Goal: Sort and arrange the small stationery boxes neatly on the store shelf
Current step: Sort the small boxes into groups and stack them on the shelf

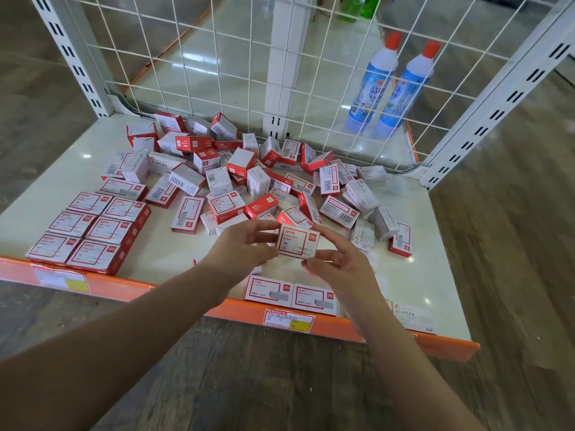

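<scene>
— Box [298,244] of paper clips, red and white, sits between our two hands at the centre of the frame, held just above the shelf [413,213]. How do we have it?

— Our left hand [245,248] pinches its left end, thumb above and fingers below. Our right hand [334,261] grips the right end, fingers curled round the edge and the lower corner. Label faces up.

— And the rest of the stock?

— Behind the box, across the middle of the frame, we see a loose pile [249,175] of the same small boxes, tipped every way, some lying on others. At the left, six boxes [90,231] lie flat in a tidy block, two across and three deep, touching one another, close to the orange lip [342,328].

— Anything at the front edge?

— Two flat boxes [291,295] lie side by side, touching, at the lower centre just behind the lip, partly under our right wrist. To their right a white box [409,315] marked STAPLES lies flat. A price tag [287,320] sticks to the lip below them.

— Upper right?

— Two blue bottles [390,85] with red caps stand beyond the wire grid [217,57].
</scene>
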The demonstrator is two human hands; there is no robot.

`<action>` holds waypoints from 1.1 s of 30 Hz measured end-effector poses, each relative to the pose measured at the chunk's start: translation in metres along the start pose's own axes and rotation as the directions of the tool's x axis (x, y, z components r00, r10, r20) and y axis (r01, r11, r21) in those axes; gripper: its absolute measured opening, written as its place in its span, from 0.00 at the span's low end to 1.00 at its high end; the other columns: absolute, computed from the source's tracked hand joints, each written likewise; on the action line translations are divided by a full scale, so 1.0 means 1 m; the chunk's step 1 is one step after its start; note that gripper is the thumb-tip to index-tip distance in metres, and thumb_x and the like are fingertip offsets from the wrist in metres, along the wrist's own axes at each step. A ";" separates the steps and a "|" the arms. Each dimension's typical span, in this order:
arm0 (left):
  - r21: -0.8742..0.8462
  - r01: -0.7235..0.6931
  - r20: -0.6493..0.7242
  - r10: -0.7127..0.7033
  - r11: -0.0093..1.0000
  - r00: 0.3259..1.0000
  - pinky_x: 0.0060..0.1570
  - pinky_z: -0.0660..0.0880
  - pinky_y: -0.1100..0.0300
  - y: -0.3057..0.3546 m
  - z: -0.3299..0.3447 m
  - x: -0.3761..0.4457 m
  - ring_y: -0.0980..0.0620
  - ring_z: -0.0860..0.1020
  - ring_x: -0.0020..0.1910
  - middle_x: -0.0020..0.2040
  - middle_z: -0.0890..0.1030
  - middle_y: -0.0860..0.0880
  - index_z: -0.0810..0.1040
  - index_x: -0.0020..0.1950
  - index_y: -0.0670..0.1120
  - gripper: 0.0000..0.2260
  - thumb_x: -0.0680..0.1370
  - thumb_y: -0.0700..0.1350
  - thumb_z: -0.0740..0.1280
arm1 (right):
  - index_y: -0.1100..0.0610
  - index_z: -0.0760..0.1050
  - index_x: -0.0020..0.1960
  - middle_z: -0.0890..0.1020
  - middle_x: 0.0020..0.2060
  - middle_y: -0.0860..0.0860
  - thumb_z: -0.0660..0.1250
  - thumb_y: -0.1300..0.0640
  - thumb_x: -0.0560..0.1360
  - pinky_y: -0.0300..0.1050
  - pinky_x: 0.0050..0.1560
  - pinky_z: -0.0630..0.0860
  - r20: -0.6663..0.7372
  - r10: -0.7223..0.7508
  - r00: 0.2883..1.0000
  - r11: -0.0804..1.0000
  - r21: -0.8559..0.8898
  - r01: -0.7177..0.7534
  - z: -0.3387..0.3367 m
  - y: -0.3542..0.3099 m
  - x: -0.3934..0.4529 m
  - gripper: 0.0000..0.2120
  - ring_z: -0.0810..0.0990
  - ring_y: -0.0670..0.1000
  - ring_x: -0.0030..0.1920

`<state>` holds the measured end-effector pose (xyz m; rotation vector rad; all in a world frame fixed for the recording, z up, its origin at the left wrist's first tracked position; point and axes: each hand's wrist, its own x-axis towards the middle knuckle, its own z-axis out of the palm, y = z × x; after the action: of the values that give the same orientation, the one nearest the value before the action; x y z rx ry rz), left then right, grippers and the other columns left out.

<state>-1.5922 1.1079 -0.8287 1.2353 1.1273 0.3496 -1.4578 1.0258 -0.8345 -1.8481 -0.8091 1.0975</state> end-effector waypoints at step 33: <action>0.770 0.285 -0.468 0.200 0.571 0.861 0.63 0.66 0.48 -0.053 -0.147 -0.008 0.44 0.68 0.65 0.68 0.70 0.47 0.71 0.68 0.50 0.19 0.77 0.47 0.62 | 0.51 0.69 0.52 0.77 0.42 0.38 0.69 0.49 0.72 0.26 0.34 0.73 0.085 -0.293 0.952 0.891 -0.338 0.304 0.087 -0.018 0.029 0.13 0.78 0.39 0.42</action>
<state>-1.7347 1.1654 -0.8580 2.0163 1.9208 0.0765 -1.5260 1.0860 -0.8541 -1.9073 -1.3292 0.8251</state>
